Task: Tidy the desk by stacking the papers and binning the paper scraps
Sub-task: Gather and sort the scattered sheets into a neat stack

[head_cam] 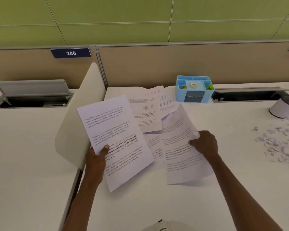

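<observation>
My left hand pinches the left edge of a printed sheet, lifted and tilted above the white desk. My right hand grips the right edge of a second printed sheet, which curls up off the desk. Under and behind these lie several more printed papers, spread loosely toward the back. A pile of small white paper scraps is scattered on the desk at the far right. A small white bin with a dark liner stands behind the scraps.
A light blue desk organiser with a tape roll stands at the back, right of the papers. A white curved divider rises at the desk's left edge. Open cable trays run along the beige partition.
</observation>
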The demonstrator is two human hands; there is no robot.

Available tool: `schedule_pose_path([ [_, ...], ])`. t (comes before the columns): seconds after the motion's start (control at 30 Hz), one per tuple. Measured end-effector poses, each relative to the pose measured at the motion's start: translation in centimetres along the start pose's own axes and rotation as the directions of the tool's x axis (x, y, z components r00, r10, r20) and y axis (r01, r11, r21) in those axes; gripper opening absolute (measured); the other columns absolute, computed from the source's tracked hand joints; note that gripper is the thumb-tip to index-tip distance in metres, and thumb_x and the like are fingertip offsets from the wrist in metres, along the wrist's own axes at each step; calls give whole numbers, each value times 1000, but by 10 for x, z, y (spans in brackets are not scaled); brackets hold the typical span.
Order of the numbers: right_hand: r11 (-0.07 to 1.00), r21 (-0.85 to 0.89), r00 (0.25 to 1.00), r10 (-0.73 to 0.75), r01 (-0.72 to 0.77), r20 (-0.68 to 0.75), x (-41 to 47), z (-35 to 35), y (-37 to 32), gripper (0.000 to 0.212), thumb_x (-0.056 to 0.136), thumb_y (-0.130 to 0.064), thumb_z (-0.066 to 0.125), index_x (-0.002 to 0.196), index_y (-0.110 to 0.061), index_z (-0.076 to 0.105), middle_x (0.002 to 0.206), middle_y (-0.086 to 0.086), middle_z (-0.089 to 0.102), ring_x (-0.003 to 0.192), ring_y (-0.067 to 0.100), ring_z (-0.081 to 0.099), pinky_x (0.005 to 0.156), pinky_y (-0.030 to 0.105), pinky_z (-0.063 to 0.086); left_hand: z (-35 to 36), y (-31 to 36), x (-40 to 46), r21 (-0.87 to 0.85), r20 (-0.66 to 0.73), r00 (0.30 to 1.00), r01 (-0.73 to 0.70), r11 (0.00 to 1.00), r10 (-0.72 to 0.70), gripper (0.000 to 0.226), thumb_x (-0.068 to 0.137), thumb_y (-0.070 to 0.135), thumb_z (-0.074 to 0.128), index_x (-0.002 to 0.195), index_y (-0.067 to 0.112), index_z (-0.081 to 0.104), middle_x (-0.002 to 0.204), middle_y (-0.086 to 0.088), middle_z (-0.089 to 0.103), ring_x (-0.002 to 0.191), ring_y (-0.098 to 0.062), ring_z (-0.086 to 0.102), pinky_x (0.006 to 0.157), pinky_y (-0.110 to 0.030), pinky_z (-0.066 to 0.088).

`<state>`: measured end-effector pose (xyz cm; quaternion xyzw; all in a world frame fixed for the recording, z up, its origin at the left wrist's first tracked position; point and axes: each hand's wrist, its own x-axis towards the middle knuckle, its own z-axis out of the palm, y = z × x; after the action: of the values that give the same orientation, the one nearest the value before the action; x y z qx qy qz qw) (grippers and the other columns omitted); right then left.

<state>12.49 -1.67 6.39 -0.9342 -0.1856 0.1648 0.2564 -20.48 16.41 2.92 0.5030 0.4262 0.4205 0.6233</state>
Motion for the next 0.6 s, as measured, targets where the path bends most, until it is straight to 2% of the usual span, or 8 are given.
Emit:
schedule_pose_path([
  [0.13,998,-4,998,-59,59,-19,3,-32,-6,46,72,-26,78,109,-4,64,111,13,64,94,30,62,79,39,52,4,3,1,26,-3,1000,17,1000,-17,30,94,12,64,105,38,72,107,7,76,93,-13,74,65,-23,58],
  [0.23,997,62,999,-39,40,-20,-5,-59,-14,58,70,-25,81,119,-4,59,117,12,61,100,30,62,83,39,52,5,2,1,67,-22,999,38,997,-37,34,94,12,64,99,45,72,103,12,76,91,-10,73,64,-21,58],
  [0.33,996,66,996,-67,64,54,-17,-89,-27,40,71,-25,81,103,-5,67,103,13,66,85,29,67,76,40,56,7,-1,-3,74,-60,996,74,995,-70,40,95,10,63,93,49,73,98,16,76,88,-7,73,69,-28,56],
  [0.4,992,98,994,-89,82,69,-27,-107,-35,28,73,-25,81,91,-8,67,89,10,68,71,26,68,64,36,57,9,-3,-6,74,-73,994,89,993,-83,39,95,8,62,92,46,72,97,16,76,88,-6,73,73,-31,55],
  [0.5,966,220,988,-149,138,34,-41,-128,-41,20,71,-23,82,79,-16,65,69,2,69,54,17,67,48,25,47,13,-3,-12,74,-85,990,115,991,-109,33,96,9,60,97,40,69,97,14,76,87,-7,73,72,-32,55],
  [0.57,922,342,981,-195,180,10,-50,-137,-43,18,68,-22,83,76,-17,69,58,-3,70,46,13,66,46,20,44,17,-4,-16,65,-87,988,135,989,-129,28,96,9,60,100,36,68,99,12,75,86,-8,72,72,-31,55],
  [0.6,893,409,977,-214,190,14,-54,-139,-43,19,66,-22,84,78,-16,71,60,-4,71,48,12,67,47,20,46,20,-4,-18,63,-85,986,148,987,-143,26,96,8,60,101,33,68,99,10,74,86,-10,72,72,-32,56],
])
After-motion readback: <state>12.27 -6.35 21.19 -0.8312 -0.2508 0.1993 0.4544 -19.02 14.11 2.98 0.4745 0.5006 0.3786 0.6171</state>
